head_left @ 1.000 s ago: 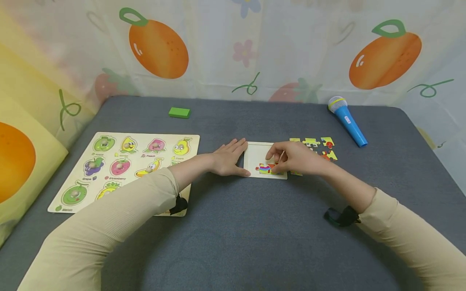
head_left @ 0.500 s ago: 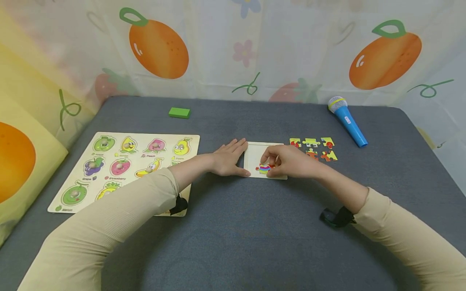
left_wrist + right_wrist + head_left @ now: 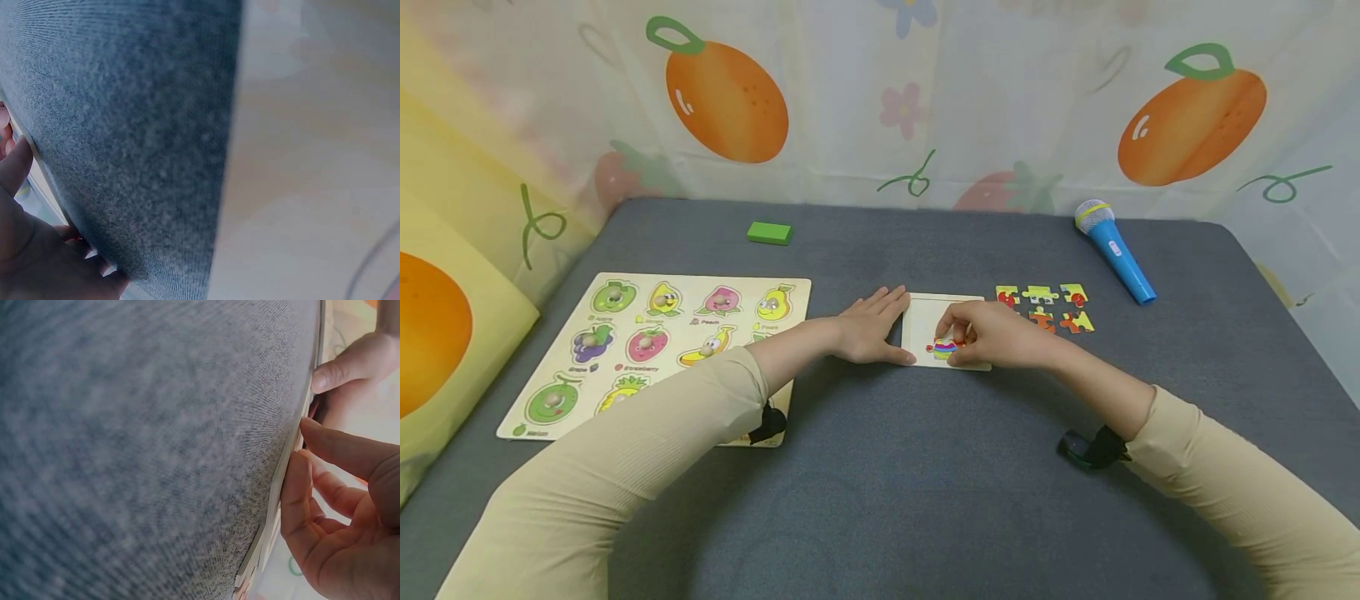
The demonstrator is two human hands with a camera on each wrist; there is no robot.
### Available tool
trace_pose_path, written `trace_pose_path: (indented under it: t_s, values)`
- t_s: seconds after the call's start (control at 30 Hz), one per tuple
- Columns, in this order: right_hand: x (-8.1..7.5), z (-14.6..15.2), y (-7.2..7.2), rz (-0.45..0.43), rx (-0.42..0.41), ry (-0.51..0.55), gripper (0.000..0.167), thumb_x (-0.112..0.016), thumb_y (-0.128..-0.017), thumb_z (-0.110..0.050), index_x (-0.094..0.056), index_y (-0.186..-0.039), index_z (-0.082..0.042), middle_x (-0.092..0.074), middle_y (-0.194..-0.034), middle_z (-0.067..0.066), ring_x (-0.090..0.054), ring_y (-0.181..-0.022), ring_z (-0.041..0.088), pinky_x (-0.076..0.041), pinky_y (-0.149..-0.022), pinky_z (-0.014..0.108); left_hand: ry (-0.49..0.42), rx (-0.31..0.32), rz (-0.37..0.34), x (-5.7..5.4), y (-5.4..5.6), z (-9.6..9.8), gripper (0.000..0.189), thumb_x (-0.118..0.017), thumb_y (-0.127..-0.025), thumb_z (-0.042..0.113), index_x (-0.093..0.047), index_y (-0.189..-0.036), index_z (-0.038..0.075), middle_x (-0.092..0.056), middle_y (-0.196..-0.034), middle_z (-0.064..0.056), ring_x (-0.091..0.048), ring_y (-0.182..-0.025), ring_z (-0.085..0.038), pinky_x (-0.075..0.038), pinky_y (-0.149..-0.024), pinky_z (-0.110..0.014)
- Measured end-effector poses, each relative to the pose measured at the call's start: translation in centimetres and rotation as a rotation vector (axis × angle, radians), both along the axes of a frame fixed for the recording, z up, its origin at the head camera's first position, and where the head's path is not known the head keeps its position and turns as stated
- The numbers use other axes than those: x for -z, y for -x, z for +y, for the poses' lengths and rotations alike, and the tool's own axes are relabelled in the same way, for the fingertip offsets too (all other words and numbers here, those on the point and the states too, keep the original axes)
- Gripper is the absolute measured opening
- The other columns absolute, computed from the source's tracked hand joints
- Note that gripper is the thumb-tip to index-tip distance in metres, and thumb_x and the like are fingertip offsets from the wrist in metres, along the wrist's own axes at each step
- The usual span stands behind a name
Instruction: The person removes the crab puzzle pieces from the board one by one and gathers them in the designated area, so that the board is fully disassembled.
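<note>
A small white puzzle tray lies mid-table, with brightly striped puzzle pieces at its near side. My right hand is over the tray's near right part. Its thumb and curled fingers pinch at a puzzle piece there, which the hand mostly hides. In the right wrist view the thumb and fingertips of the right hand are down at the tray's edge. My left hand lies with fingers spread against the tray's left edge. The left wrist view shows part of the left hand at that edge.
Several loose puzzle pieces lie just right of the tray. A fruit peg board covers the left of the table, partly under the left forearm. A green block and a blue toy microphone lie farther back.
Over the first half second my right hand shifted slightly left over the tray, uncovering more loose pieces. Since then it has hardly moved. The left hand has stayed in place.
</note>
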State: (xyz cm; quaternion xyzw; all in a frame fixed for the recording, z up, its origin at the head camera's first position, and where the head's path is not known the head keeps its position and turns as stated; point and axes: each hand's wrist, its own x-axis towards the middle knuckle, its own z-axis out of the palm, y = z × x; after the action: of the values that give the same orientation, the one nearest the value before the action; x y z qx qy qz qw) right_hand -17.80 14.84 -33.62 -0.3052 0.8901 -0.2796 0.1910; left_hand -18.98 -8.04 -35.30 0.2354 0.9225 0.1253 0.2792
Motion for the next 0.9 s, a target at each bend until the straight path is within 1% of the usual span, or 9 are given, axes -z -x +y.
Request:
trace_pose_path:
  t_s: [0.3, 0.5, 0.57, 0.67, 0.9]
  values:
    - [-0.11, -0.05, -0.05, 0.012, -0.011, 0.008, 0.024, -0.077, -0.084, -0.008, -0.067, -0.105, -0.006, -0.063, -0.09, 0.009, -0.053, -0.078, 0.016, -0.043, -0.069, 0.027, -0.001, -0.002, 0.0, -0.24, -0.16, 0.03, 0.099, -0.056, -0.094, 0.057, 0.002, -0.16, 0.012, 0.008, -0.169, -0.005, 0.01, -0.157, -0.027, -0.003, -0.128, -0.051]
    - [-0.17, -0.03, -0.1, 0.021, -0.002, -0.002, 0.025, -0.077, -0.084, -0.01, -0.066, -0.106, -0.007, -0.063, -0.101, 0.013, -0.057, -0.09, 0.022, -0.047, -0.077, 0.031, -0.005, -0.001, -0.001, -0.37, -0.29, 0.04, 0.099, -0.056, -0.094, 0.056, 0.002, -0.16, 0.011, 0.008, -0.169, -0.005, 0.009, -0.157, -0.027, -0.003, -0.128, -0.051]
    - [-0.14, -0.06, -0.08, 0.023, -0.004, -0.007, 0.025, -0.077, -0.084, -0.01, -0.066, -0.106, -0.007, -0.063, -0.102, 0.014, -0.058, -0.091, 0.023, -0.048, -0.078, 0.033, -0.005, -0.001, -0.001, -0.33, -0.25, 0.02, 0.098, -0.056, -0.094, 0.056, 0.002, -0.16, 0.012, 0.008, -0.169, -0.005, 0.009, -0.157, -0.027, -0.003, -0.128, -0.051]
    - [-0.12, -0.13, -0.03, 0.013, 0.003, -0.012, 0.026, -0.078, -0.083, -0.009, -0.065, -0.106, -0.008, -0.064, -0.102, 0.013, -0.057, -0.09, 0.023, -0.047, -0.077, 0.032, -0.004, 0.0, -0.001, -0.23, -0.15, 0.01, 0.098, -0.056, -0.094, 0.056, 0.002, -0.16, 0.012, 0.008, -0.169, -0.005, 0.009, -0.157, -0.027, -0.003, -0.128, -0.051]
    - [-0.33, -0.14, -0.02, -0.02, 0.002, 0.005, 0.029, -0.077, -0.082, -0.007, -0.061, -0.106, -0.007, -0.066, -0.098, 0.013, -0.054, -0.078, 0.018, -0.043, -0.068, 0.028, -0.003, 0.001, -0.001, 0.03, 0.06, -0.02, 0.098, -0.056, -0.094, 0.055, 0.002, -0.16, 0.012, 0.008, -0.169, -0.004, 0.01, -0.157, -0.026, -0.002, -0.129, -0.05]
